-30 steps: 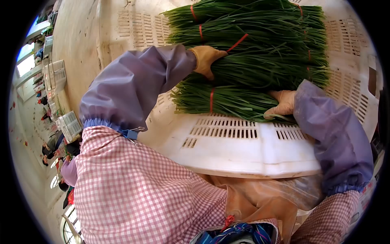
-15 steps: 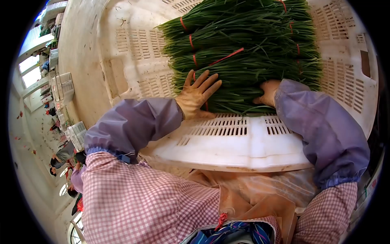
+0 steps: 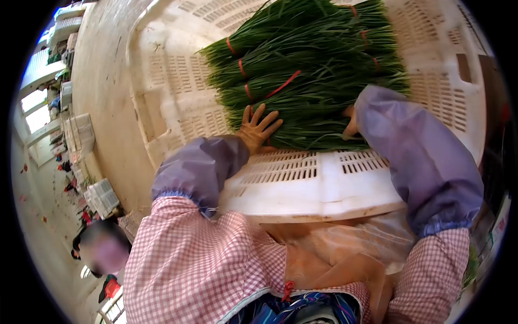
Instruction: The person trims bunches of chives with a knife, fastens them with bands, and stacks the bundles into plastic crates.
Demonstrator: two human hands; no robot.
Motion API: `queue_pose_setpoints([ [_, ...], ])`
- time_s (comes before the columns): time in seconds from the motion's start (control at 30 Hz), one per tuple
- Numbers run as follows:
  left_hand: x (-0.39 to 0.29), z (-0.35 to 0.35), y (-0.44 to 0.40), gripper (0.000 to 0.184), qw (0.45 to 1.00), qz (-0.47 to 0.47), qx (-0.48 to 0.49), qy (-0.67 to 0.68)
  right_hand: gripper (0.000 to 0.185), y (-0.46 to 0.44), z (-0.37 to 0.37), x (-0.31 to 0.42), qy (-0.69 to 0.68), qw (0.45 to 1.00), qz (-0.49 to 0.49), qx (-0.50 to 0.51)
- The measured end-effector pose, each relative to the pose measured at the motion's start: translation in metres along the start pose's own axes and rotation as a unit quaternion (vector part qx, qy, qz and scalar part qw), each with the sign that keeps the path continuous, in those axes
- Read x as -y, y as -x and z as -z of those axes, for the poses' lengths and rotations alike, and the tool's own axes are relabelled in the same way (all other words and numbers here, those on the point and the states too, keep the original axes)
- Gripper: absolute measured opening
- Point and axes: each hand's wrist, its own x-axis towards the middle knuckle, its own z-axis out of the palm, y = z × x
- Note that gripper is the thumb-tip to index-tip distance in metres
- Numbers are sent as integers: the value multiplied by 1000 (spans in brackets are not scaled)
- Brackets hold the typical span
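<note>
white slotted plastic crate (image 3: 324, 197) holding long green leaf bundles (image 3: 313, 65). the bundles lie side by side, bound near the ends by red bands (image 3: 242, 68).

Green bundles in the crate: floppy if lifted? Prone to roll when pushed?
Probably floppy between ties: the green bundles are made of long, thin blades, some splaying loose. Each likely lifts as one unit, since red bands cinch several near their ends. Rolling seems unlikely: they lie packed side by side in the crate.
</note>
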Motion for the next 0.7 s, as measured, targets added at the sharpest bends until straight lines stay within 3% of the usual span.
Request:
queue_pose_setpoints([
  [0.1,-11,18,-3,93,998,35,51,-6,70,56,34,-49,22,992,-124,-8],
  [0.13,-13,21,2,90,1000,16,-13,3,69,79,46,-63,16,985,-168,-22],
  [0.2,-20,42,5,91,1000,10,16,-20,67,134,60,-77,-41,966,-216,-137],
  [0.23,-23,50,1,91,999,5,28,-32,61,160,55,-73,-100,944,-201,-240],
  [0.27,-27,51,-5,88,998,-28,-24,-49,56,186,49,-70,-153,913,-171,-338],
  [0.3,-33,52,-16,87,997,-40,-43,-43,54,197,40,-79,-224,893,-112,-373],
  [0.43,-55,39,-56,83,997,-49,-56,9,44,218,-11,-92,-408,792,22,-455],
  [0.53,-54,28,-68,81,1000,-21,-14,2,32,219,-40,-74,-434,774,43,-460],
  [0.63,-51,24,-67,81,998,-36,-50,23,21,215,-20,-48,-299,867,69,-393],
  [0.67,-51,25,-67,81,998,-40,-50,29,16,205,-15,-31,-327,867,67,-371],
  [0.7,-51,32,-64,81,997,-45,-46,36,15,195,-3,-23,-234,912,107,-319],
])
